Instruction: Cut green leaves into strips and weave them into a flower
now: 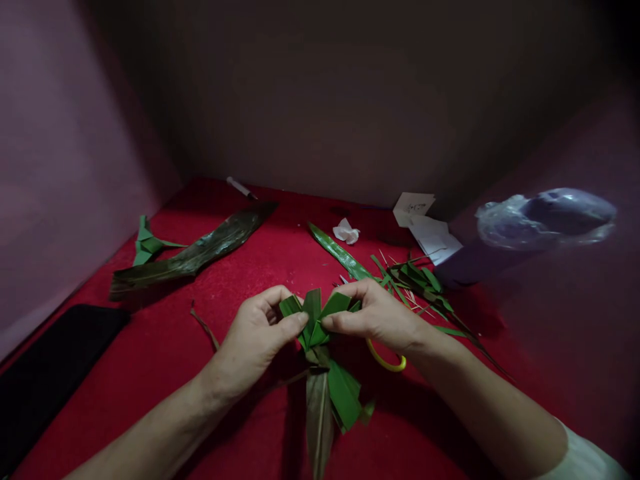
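Observation:
Between my two hands is a bundle of folded green leaf strips, fanned out at the top and gathered at a brownish tie in the middle. A dry brown leaf and a broad green strip hang below that tie. My left hand pinches the left side of the fan between thumb and fingers. On the right side my right hand pinches the fan the same way. Partly hidden under my right wrist is a yellow scissor handle.
Leaf scraps and thin sticks lie to the right, near a bin with a plastic liner. White papers and a crumpled tissue are behind. Leftward are a long dark leaf, a folded green piece, a pen and a black object.

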`<move>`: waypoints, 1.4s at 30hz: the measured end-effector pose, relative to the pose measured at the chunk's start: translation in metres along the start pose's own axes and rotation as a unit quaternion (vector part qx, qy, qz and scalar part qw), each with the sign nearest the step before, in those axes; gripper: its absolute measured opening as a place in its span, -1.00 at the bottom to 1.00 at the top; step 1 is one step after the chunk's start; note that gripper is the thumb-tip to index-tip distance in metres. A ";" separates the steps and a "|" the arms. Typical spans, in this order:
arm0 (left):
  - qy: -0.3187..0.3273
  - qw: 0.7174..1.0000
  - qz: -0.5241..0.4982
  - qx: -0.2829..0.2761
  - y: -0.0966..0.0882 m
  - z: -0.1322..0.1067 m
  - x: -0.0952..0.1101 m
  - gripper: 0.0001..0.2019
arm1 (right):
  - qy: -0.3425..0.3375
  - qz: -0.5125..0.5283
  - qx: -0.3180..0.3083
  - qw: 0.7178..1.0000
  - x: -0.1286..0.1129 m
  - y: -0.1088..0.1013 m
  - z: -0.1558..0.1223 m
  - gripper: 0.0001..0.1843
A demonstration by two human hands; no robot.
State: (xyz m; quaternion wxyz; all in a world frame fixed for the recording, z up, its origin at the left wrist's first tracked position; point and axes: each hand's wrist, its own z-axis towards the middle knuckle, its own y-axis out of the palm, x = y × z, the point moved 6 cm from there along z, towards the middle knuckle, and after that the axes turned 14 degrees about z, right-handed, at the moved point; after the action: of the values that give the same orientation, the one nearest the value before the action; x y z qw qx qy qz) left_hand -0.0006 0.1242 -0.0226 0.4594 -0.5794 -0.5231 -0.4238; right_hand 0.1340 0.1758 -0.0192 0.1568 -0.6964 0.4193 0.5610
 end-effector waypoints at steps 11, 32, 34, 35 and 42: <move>-0.004 1.000 -0.003 -0.024 0.002 0.000 -0.003 -0.88 | 0.011 0.001 -0.030 0.999 -0.003 0.004 -0.002 -0.93; 0.001 0.999 0.008 -0.032 0.002 -0.001 -0.001 -0.90 | 0.012 -0.025 -0.021 0.999 -0.002 0.005 -0.003 -0.90; 0.013 0.999 0.010 -0.031 0.003 -0.002 0.001 -0.91 | 0.009 -0.030 -0.019 0.999 -0.002 0.004 -0.003 -0.90; 0.018 0.999 0.009 -0.030 0.003 -0.002 0.002 -0.91 | 0.007 -0.032 -0.020 0.999 -0.003 0.004 -0.003 -0.89; 0.021 0.999 0.030 -0.034 0.005 -0.003 0.004 -0.90 | 0.004 -0.039 -0.048 0.998 -0.003 0.004 -0.005 -0.93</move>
State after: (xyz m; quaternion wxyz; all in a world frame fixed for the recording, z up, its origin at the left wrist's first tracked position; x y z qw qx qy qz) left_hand 0.0048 0.1216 -0.0184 0.4629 -0.6008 -0.4809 -0.4398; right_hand 0.1338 0.1710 -0.0143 0.1432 -0.7213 0.3651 0.5709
